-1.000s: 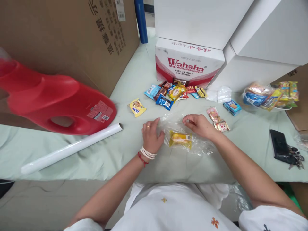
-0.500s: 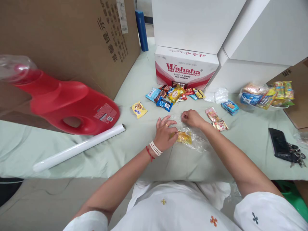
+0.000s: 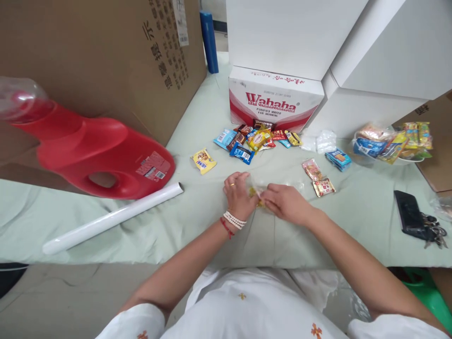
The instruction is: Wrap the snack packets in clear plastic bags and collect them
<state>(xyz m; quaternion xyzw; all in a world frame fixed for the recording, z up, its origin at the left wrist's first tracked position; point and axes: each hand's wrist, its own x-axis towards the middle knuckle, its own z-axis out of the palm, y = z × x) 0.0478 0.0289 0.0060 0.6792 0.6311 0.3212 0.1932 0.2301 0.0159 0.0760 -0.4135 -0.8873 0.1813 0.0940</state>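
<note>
In the head view, a clear plastic bag (image 3: pixel 261 181) with a yellow-wrapped snack (image 3: pixel 260 203) in it lies between my hands, largely covered by them. My left hand (image 3: pixel 240 195) is closed on the bag's left side, with the fingers curled. My right hand (image 3: pixel 287 202) pinches the bag from the right, its fingertips close to my left thumb. Beyond them is a pile of small wrapped snacks (image 3: pixel 259 139). A single yellow snack packet (image 3: pixel 204 161) lies to the left; a pink packet (image 3: pixel 311 169) and a red-and-gold packet (image 3: pixel 324 187) lie to the right.
A red detergent bottle (image 3: pixel 106 155) and a white roll (image 3: pixel 116 219) are at the left. Behind the snacks stands a Wahaha carton (image 3: pixel 275 101). On the right are blue packets (image 3: pixel 338 159), a snack-filled bowl (image 3: pixel 409 159), a phone (image 3: pixel 409 214) and keys (image 3: pixel 435 230).
My right hand has come down and left from the bag's far edge to the snack. My left hand has curled its fingers onto the bag, which is now more bunched.
</note>
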